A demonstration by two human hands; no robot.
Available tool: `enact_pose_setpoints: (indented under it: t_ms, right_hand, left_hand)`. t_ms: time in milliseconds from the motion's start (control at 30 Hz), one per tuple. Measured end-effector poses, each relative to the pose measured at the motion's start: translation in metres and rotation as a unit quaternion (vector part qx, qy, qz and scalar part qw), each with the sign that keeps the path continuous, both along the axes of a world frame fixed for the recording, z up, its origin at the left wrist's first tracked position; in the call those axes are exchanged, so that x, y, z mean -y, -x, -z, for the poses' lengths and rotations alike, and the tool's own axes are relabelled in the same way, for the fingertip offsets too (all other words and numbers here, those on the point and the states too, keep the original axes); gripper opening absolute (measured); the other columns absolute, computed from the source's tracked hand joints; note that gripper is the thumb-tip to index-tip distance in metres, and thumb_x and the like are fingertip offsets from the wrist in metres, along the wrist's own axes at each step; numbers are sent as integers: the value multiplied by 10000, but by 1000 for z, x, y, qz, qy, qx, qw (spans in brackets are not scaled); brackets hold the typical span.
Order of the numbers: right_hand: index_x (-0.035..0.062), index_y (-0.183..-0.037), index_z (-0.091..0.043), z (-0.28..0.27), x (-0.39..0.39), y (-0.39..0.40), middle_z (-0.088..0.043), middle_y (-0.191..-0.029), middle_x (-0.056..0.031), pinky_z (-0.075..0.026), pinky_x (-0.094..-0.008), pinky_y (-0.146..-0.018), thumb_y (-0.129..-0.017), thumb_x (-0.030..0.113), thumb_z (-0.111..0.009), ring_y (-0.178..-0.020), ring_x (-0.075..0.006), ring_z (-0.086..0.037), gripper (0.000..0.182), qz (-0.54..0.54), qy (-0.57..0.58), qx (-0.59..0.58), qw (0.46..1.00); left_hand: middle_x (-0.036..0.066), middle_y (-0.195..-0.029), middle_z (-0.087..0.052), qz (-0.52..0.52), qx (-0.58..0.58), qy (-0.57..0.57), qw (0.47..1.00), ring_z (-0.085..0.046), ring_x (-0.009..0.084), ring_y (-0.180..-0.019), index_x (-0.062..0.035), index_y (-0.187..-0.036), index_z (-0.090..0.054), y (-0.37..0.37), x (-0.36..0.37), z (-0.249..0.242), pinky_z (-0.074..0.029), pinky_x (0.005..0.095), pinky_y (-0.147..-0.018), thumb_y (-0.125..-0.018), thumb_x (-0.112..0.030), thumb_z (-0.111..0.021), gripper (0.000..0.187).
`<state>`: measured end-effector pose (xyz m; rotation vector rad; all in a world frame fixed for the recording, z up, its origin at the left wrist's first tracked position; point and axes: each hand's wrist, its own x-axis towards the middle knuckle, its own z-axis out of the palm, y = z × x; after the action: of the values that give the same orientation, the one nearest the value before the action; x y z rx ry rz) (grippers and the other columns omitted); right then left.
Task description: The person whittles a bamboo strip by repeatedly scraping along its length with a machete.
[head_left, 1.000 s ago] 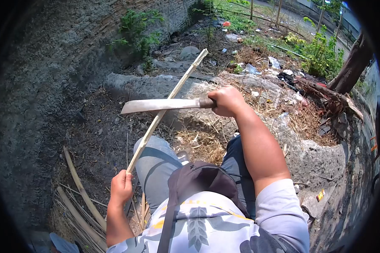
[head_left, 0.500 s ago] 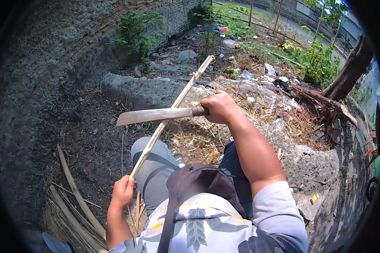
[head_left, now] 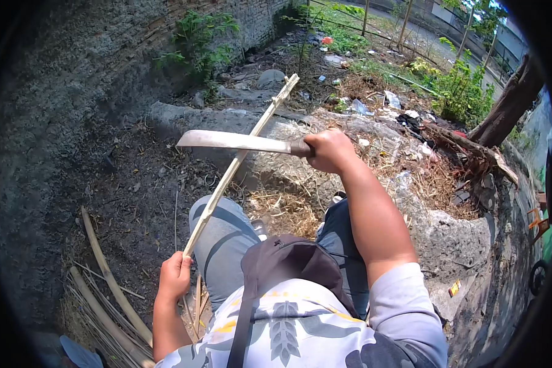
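My left hand (head_left: 173, 276) is closed around the lower end of a long pale bamboo strip (head_left: 222, 185), which slants up and away past my left knee. My right hand (head_left: 331, 151) grips the dark handle of a machete (head_left: 233, 141). The machete's broad blade points left and lies across the upper part of the strip, overlapping it in this view. Small nodes and a rough, notched stretch show near the strip's far end.
Two thick curved bamboo pieces (head_left: 113, 279) and a bundle of thin strips (head_left: 101, 316) lie at lower left. Dry shavings (head_left: 282, 211) cover the ground between my legs. A rough wall (head_left: 73, 80) rises on the left; a tree trunk (head_left: 510, 107) leans at right.
The machete has moved up and slightly right, its blade tilting a little. The strip's far end has shifted slightly left and up, and my left hand has moved slightly left.
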<state>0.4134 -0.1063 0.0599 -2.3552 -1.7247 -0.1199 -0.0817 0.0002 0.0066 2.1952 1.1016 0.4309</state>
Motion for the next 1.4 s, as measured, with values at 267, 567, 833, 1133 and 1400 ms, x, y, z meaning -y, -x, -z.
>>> enact_pose_setpoints:
  t_ms: [267, 567, 833, 1133, 1400]
  right_hand:
    - [115, -907, -690, 10, -11, -26, -735, -860, -154, -550, -514, -826, -792, 182, -694, -891, -397, -708, 134, 75, -133, -67, 986]
    - [126, -963, -702, 11, -3, -21, -729, -893, -176, -558, -537, -831, -765, 220, -706, -905, -402, -710, 219, 45, -57, -49, 996]
    - [165, -785, -622, 28, -26, 2, -691, -715, -64, -513, -396, -811, -737, 219, -740, -710, -295, -696, 138, -115, -119, 93, 982]
    - [171, -1087, -752, 18, -5, -27, -753, -1053, -173, -568, -503, -917, -819, 237, -660, -1026, -387, -717, 291, 169, 53, -75, 981]
    - [152, -967, -699, 12, -9, -34, -750, -930, -146, -549, -507, -854, -808, 249, -692, -915, -373, -715, 186, 106, -73, -4, 992]
  left_hand:
    - [58, -639, -554, 9, 20, -8, 1000, -505, 138, -601, 2, -890, -655, 15, -9, -6, -424, 342, -567, -1060, -204, -584, 276]
    - [7, -659, -541, 7, 22, 65, 998, -473, 93, -637, -17, -891, -654, 0, -2, 17, -412, 316, -580, -1068, -233, -582, 289]
    - [3, -660, -547, 8, 21, 86, 996, -476, 90, -636, -17, -891, -652, -1, -8, 5, -408, 313, -574, -1066, -236, -588, 288]
    - [23, -671, -570, 17, -42, 129, 991, -496, 110, -645, -22, -893, -672, 14, -2, 20, -427, 327, -594, -1056, -232, -590, 278]
    - [-43, -701, -533, -23, 61, 358, 931, -431, 51, -575, -74, -917, -626, 30, 4, 6, -343, 248, -511, -1083, -280, -581, 268]
